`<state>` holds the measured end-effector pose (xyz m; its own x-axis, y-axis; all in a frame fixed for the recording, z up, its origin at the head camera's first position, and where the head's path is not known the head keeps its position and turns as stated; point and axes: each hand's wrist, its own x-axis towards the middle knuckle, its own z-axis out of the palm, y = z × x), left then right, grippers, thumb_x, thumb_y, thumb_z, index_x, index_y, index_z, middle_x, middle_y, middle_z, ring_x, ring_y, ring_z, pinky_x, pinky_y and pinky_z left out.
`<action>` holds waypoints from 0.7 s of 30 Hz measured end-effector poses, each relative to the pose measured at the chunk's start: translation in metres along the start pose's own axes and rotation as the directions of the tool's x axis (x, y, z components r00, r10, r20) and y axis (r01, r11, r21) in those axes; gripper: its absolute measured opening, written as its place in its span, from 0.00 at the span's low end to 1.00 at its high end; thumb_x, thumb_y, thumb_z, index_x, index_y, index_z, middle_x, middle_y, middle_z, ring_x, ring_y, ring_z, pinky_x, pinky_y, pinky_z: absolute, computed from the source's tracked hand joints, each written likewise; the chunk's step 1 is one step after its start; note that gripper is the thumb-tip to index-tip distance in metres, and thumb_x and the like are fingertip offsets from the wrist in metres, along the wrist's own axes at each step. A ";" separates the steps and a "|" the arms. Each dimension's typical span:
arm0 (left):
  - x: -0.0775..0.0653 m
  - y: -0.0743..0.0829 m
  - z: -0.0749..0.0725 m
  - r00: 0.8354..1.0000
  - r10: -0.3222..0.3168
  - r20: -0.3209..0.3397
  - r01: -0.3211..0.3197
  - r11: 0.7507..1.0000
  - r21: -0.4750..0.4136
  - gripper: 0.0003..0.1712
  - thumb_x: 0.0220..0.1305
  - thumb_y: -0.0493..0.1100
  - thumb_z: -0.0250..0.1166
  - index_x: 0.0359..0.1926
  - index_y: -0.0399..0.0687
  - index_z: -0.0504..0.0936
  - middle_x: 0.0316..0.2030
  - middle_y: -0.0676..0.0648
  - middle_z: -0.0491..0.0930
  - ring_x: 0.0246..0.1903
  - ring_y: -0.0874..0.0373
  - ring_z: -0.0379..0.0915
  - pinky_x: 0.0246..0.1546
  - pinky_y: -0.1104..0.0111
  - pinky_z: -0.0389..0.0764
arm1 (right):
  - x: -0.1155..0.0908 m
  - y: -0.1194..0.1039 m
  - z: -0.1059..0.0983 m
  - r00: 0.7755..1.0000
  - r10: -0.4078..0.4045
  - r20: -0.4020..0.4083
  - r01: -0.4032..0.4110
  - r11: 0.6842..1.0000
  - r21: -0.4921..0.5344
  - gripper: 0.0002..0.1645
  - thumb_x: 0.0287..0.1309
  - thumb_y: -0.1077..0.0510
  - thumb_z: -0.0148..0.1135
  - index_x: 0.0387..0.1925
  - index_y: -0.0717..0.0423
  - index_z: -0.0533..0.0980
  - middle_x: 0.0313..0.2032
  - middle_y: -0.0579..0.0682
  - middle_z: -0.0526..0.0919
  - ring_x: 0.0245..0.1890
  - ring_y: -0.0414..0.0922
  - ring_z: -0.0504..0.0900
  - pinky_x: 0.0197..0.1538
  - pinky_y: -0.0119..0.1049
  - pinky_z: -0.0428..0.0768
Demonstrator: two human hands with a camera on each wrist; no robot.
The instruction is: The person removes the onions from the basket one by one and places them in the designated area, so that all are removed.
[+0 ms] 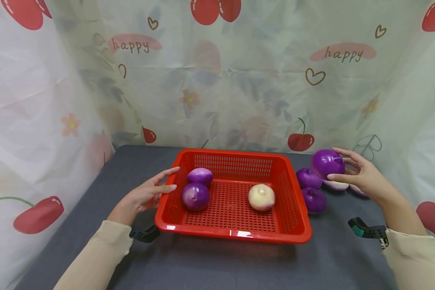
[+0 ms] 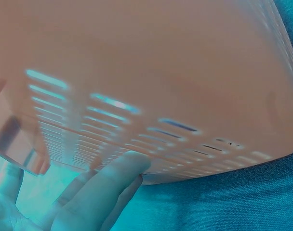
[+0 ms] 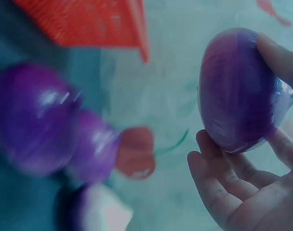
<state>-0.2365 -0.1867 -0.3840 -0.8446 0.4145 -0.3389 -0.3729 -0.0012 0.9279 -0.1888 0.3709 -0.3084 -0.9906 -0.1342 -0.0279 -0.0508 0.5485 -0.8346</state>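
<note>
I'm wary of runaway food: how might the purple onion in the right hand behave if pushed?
The purple onion would probably roll, given its rounded sides. Being so shiny, it may be slippery. It seems firm: no dent shows where the right hand grips it.

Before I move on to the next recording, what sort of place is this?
Probably a makeshift tabletop recording booth: cherry-printed sheeting hangs at the back and both sides of a dark work surface, where a red basket and onion-like bulbs are set out.
</note>
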 end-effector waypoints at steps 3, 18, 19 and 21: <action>0.000 0.000 0.000 1.000 0.002 0.002 -0.002 1.000 0.000 0.40 0.67 0.41 0.60 0.74 0.68 0.53 0.72 0.39 0.56 0.54 0.44 0.78 0.49 0.47 0.80 | -0.008 0.022 -0.006 0.999 0.039 -0.013 -0.040 0.998 -0.041 0.45 0.65 0.53 0.60 0.75 0.35 0.48 0.67 0.64 0.55 0.49 0.28 0.69 0.44 0.25 0.78; 0.000 0.001 0.000 1.000 -0.003 -0.012 0.003 1.000 0.007 0.41 0.67 0.41 0.61 0.74 0.68 0.53 0.72 0.40 0.57 0.53 0.44 0.79 0.49 0.47 0.80 | -0.027 0.104 -0.002 0.982 0.190 -0.005 -0.190 0.981 -0.039 0.52 0.64 0.47 0.60 0.76 0.57 0.41 0.68 0.78 0.44 0.66 0.74 0.48 0.57 0.74 0.61; 0.000 0.001 0.001 1.000 -0.003 -0.014 0.003 1.000 0.008 0.41 0.67 0.41 0.61 0.74 0.68 0.53 0.71 0.40 0.57 0.53 0.44 0.79 0.49 0.47 0.80 | -0.027 0.107 -0.001 0.982 0.190 -0.005 -0.190 0.981 -0.046 0.52 0.64 0.47 0.60 0.75 0.59 0.41 0.68 0.78 0.44 0.65 0.74 0.48 0.57 0.74 0.62; 0.000 0.001 0.001 1.000 -0.004 -0.016 0.004 1.000 0.009 0.40 0.67 0.41 0.61 0.74 0.69 0.53 0.71 0.40 0.57 0.53 0.45 0.79 0.49 0.47 0.80 | -0.028 0.111 0.000 0.983 0.185 -0.009 -0.185 0.981 -0.054 0.53 0.63 0.47 0.61 0.75 0.62 0.41 0.68 0.77 0.44 0.65 0.73 0.49 0.56 0.72 0.63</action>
<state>-0.2364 -0.1858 -0.3830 -0.8493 0.3999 -0.3446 -0.3724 0.0088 0.9280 -0.1669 0.4351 -0.4004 -0.9840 -0.0234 -0.1767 0.1263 0.6080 -0.7838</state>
